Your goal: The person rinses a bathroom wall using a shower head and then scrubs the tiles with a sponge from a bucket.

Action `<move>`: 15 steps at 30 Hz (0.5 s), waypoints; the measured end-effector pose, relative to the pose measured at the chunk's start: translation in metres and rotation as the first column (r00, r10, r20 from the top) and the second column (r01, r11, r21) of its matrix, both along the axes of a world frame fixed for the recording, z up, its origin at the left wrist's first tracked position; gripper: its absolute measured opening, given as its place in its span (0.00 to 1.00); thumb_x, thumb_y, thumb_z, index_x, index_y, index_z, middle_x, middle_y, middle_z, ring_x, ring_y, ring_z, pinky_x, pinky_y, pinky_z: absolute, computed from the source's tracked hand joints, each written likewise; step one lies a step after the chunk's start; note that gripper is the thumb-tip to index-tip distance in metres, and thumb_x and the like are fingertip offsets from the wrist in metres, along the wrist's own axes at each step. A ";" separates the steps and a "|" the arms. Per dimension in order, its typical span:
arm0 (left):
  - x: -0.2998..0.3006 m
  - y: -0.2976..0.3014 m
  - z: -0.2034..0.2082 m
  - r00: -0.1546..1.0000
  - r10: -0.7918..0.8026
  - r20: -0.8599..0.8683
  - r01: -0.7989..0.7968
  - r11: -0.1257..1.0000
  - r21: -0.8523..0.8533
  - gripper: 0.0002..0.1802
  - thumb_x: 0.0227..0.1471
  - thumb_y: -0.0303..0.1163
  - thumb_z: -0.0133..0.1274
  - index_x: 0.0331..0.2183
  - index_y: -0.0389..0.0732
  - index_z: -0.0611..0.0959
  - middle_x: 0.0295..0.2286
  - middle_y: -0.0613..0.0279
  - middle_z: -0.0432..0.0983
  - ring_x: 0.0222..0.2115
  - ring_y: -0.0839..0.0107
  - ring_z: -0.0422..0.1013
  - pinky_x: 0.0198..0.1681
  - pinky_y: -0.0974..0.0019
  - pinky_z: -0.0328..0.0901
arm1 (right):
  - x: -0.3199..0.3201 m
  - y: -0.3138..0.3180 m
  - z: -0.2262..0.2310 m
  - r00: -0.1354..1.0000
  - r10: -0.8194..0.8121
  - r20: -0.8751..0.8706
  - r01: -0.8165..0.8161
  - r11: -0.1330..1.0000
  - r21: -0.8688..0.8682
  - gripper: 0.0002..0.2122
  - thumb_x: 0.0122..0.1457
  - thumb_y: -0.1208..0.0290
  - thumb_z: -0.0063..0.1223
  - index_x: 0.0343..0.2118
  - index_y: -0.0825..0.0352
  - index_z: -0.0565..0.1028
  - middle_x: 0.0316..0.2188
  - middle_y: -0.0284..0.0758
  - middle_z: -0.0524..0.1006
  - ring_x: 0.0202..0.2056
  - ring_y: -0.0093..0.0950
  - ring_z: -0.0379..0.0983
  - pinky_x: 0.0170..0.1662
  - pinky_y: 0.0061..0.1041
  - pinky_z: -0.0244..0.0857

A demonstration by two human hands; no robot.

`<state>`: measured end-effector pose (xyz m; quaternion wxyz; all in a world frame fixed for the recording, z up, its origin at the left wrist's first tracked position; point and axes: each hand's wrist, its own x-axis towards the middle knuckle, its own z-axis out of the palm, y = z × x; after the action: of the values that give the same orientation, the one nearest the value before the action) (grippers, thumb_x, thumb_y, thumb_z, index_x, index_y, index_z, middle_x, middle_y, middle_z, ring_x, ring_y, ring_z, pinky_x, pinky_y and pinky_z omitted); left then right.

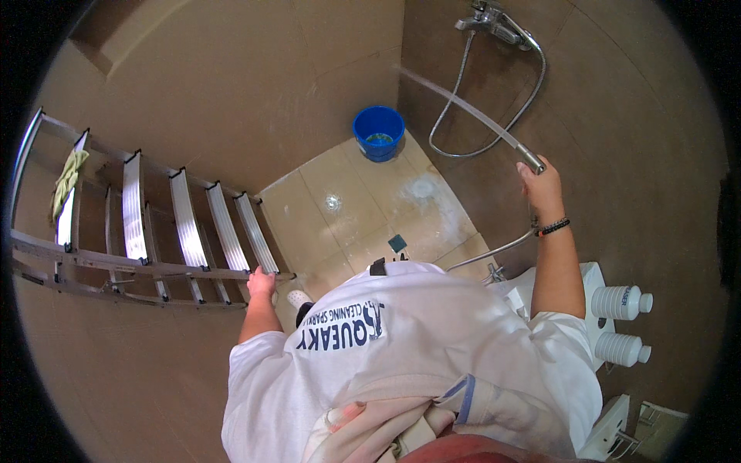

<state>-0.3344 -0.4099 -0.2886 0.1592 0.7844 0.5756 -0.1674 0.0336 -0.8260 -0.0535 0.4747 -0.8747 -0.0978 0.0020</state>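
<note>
My right hand [544, 191] is closed around a metal handheld sprayer [531, 160], raised at the right. A water jet [471, 112] shoots from its tip toward the far corner wall. Below the hand, the sprayer's flexible hose [494, 251] curves down past my wrist. On the left, my left hand [262, 284] grips the lower part of an aluminium stepladder [185, 220] by its side rail; the fingers show only in part. A yellowish cloth [68, 181] hangs over one of the ladder's upper steps.
A blue bucket [378, 133] stands in the far corner on wet tiles [316, 204], with whitish residue nearby. A wall mixer tap [494, 27] has a looping shower hose [543, 73]. Two white bottles [621, 302] are at my right. A dark square drain [397, 243] lies ahead of me.
</note>
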 end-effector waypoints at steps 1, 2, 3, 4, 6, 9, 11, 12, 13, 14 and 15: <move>-0.003 -0.002 -0.001 1.000 0.015 0.007 -0.015 1.000 -0.002 0.30 0.38 0.42 0.47 0.46 0.47 0.63 0.43 0.50 0.58 0.44 0.56 0.56 0.47 0.63 0.52 | 0.002 0.000 0.001 1.000 0.002 0.003 -0.002 1.000 0.005 0.09 0.43 0.68 0.50 0.20 0.68 0.66 0.09 0.29 0.62 0.10 0.19 0.59 0.14 0.20 0.53; -0.006 -0.004 -0.001 1.000 0.026 0.009 -0.026 1.000 0.000 0.30 0.38 0.42 0.48 0.46 0.47 0.63 0.43 0.50 0.58 0.44 0.57 0.56 0.47 0.63 0.52 | 0.002 0.001 0.002 1.000 0.000 0.003 0.000 1.000 0.014 0.09 0.43 0.68 0.50 0.20 0.68 0.66 0.09 0.29 0.62 0.10 0.19 0.59 0.14 0.21 0.53; -0.006 -0.008 0.002 0.999 0.043 -0.005 -0.043 0.999 -0.016 0.29 0.38 0.41 0.47 0.46 0.47 0.63 0.44 0.50 0.57 0.44 0.57 0.55 0.47 0.63 0.52 | 0.002 0.000 0.001 1.000 -0.003 0.002 0.002 1.000 0.022 0.09 0.43 0.68 0.50 0.20 0.68 0.67 0.09 0.29 0.62 0.10 0.20 0.59 0.14 0.21 0.53; -0.006 -0.013 0.003 0.999 0.052 -0.007 -0.052 0.999 -0.017 0.29 0.39 0.41 0.47 0.46 0.47 0.63 0.44 0.51 0.58 0.44 0.57 0.55 0.47 0.63 0.52 | 0.005 0.000 -0.002 1.000 0.006 -0.018 -0.006 1.000 -0.017 0.08 0.43 0.69 0.50 0.21 0.68 0.67 0.09 0.29 0.62 0.11 0.19 0.59 0.14 0.21 0.53; -0.007 -0.022 0.003 0.998 0.067 -0.004 -0.067 0.998 -0.020 0.28 0.39 0.40 0.46 0.46 0.47 0.63 0.44 0.51 0.58 0.44 0.57 0.55 0.47 0.63 0.52 | 0.014 -0.001 -0.009 0.998 0.019 -0.052 -0.024 0.995 -0.095 0.08 0.43 0.69 0.50 0.21 0.68 0.67 0.09 0.29 0.62 0.11 0.19 0.59 0.14 0.21 0.53; -0.013 -0.032 -0.006 0.998 0.054 0.013 -0.054 0.998 -0.018 0.28 0.39 0.40 0.46 0.46 0.47 0.63 0.44 0.52 0.58 0.45 0.58 0.55 0.47 0.63 0.52 | 0.011 0.002 -0.010 0.991 0.111 -0.080 -0.109 0.994 0.020 0.07 0.44 0.70 0.49 0.20 0.68 0.67 0.10 0.28 0.62 0.11 0.18 0.59 0.15 0.19 0.53; -0.014 -0.039 -0.005 0.998 0.068 0.009 -0.068 0.998 -0.019 0.28 0.38 0.40 0.46 0.45 0.47 0.63 0.43 0.52 0.58 0.45 0.58 0.55 0.47 0.63 0.52 | 0.001 0.009 0.003 0.989 0.151 -0.004 -0.148 0.975 0.168 0.07 0.45 0.71 0.49 0.20 0.68 0.67 0.10 0.27 0.62 0.12 0.17 0.59 0.15 0.17 0.53; -0.016 -0.042 -0.003 0.997 0.076 0.005 -0.076 0.997 -0.016 0.28 0.38 0.40 0.46 0.45 0.46 0.63 0.43 0.52 0.58 0.45 0.58 0.55 0.47 0.63 0.52 | -0.003 0.013 0.011 0.985 0.168 0.033 -0.171 0.955 0.244 0.06 0.45 0.71 0.49 0.19 0.68 0.67 0.11 0.26 0.63 0.12 0.16 0.59 0.15 0.16 0.53; -0.020 -0.044 -0.003 0.997 0.080 0.009 -0.080 0.997 -0.004 0.28 0.38 0.40 0.46 0.45 0.46 0.63 0.43 0.52 0.59 0.45 0.58 0.55 0.47 0.63 0.51 | -0.003 0.016 0.016 0.980 0.183 0.075 -0.197 0.946 0.257 0.06 0.45 0.72 0.49 0.20 0.67 0.67 0.11 0.26 0.63 0.12 0.16 0.59 0.15 0.16 0.53; -0.023 -0.045 -0.004 0.995 0.098 0.007 -0.098 0.995 -0.004 0.28 0.38 0.40 0.46 0.46 0.46 0.63 0.43 0.52 0.59 0.45 0.58 0.55 0.47 0.63 0.51 | -0.002 0.018 0.020 0.974 0.195 0.117 -0.220 0.937 0.270 0.06 0.46 0.72 0.49 0.20 0.67 0.67 0.11 0.26 0.63 0.12 0.16 0.59 0.15 0.15 0.53; -0.027 -0.046 -0.004 0.993 0.116 0.005 -0.116 0.993 -0.004 0.29 0.38 0.40 0.47 0.46 0.46 0.63 0.43 0.52 0.59 0.45 0.58 0.55 0.47 0.63 0.51 | 0.000 0.021 0.021 0.966 0.206 0.158 -0.244 0.928 0.282 0.06 0.46 0.72 0.49 0.20 0.67 0.67 0.11 0.25 0.63 0.13 0.15 0.59 0.15 0.15 0.53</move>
<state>-0.3614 -0.4558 -0.2929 0.1718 0.7498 0.6194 -0.1570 0.0332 -0.8047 -0.0321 0.5910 -0.7741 -0.2265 -0.0136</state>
